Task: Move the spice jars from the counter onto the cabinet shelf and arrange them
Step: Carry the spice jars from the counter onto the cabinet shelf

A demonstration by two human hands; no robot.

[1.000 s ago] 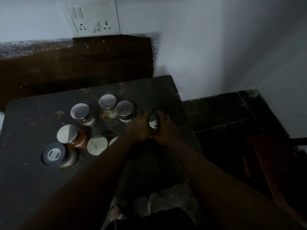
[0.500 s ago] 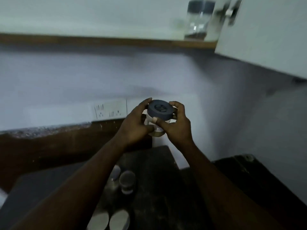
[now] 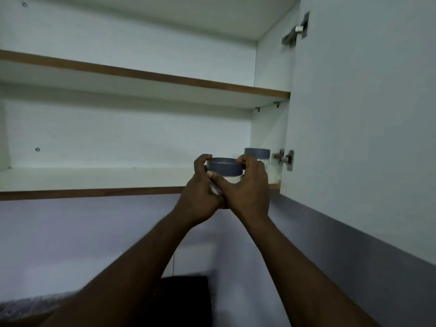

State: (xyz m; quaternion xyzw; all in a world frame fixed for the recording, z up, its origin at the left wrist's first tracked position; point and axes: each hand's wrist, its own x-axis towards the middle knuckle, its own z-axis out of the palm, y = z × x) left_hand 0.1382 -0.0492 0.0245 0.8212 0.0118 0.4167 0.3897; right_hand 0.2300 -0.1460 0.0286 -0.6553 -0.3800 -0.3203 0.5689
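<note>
On my feed both hands are up at the open cabinet, sharing one spice jar (image 3: 225, 167) with a grey lid. The left hand (image 3: 200, 192) wraps it from 9 o'clock, fingers (image 3: 203, 159) curled over the lid's rim and the thumb across the front just under the lid. The right hand (image 3: 247, 187) does the same from 3 o'clock, its fingers (image 3: 244, 159) hooked over the opposite rim. So both hands are clasped on the jar, and their heels meet below it.

The jar is upright, in front of the lower shelf (image 3: 94, 179) towards its right end. Its lid sits above the shelf's brown front edge. The hands cover its base, so I cannot tell whether it touches the shelf.

At about 1 o'clock from the held jar, a second jar (image 3: 257, 154) with the same grey lid stands on that shelf in the right back corner, partly behind the right hand. Just past it at 3 o'clock is a metal hinge (image 3: 284, 159), and the open white door (image 3: 365, 114) fills the right side of my view. The upper shelf (image 3: 141, 75) runs across at 12 o'clock. A pale wall (image 3: 82, 232) shows under the cabinet at 6 o'clock.
</note>
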